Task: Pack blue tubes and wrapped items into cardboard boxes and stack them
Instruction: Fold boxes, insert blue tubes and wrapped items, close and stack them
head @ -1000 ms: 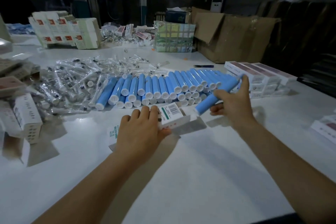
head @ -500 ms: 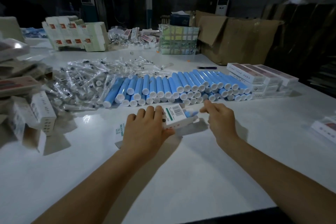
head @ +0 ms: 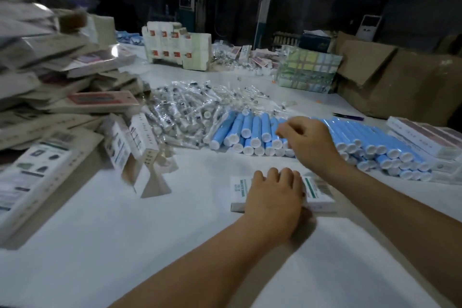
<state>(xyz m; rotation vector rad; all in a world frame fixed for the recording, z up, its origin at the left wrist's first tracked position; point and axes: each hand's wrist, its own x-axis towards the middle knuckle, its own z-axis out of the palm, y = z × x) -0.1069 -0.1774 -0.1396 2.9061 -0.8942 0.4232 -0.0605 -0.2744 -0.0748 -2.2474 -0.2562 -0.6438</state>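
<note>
step: packing 1 box, judged mid-fill; the reach reads as going for a wrapped item next
left hand [head: 273, 197]: palm down on the small white box [head: 318, 191], fingers curled over its far edge, gripping it flat against the table [head: 125, 245]
right hand [head: 308, 140]: in the air over the near ends of the blue tubes [head: 252, 130], arm crossing above the left, fingers loosely curled, nothing seen in them; reads as released
blue tubes: long row, white caps facing near, running from centre to far right, stacked 2 layers in places
wrapped items [head: 190, 105]: clear-wrapped pile just left of and behind the tubes, touching the row's left end
box contents: cannot tell, hand covers the top, open end blurred
finished boxes [head: 425, 137]: at the right edge, beside the tube row
flat cartons [head: 62, 97]: loose heap far left, blurred
brown carton [head: 400, 77]: far right, flaps open
next move: right hand needs to go further left, pinch 1 wrapped item out of the pile without dragging neighbours, bring it to the box's open end; left keeps box from sliding
</note>
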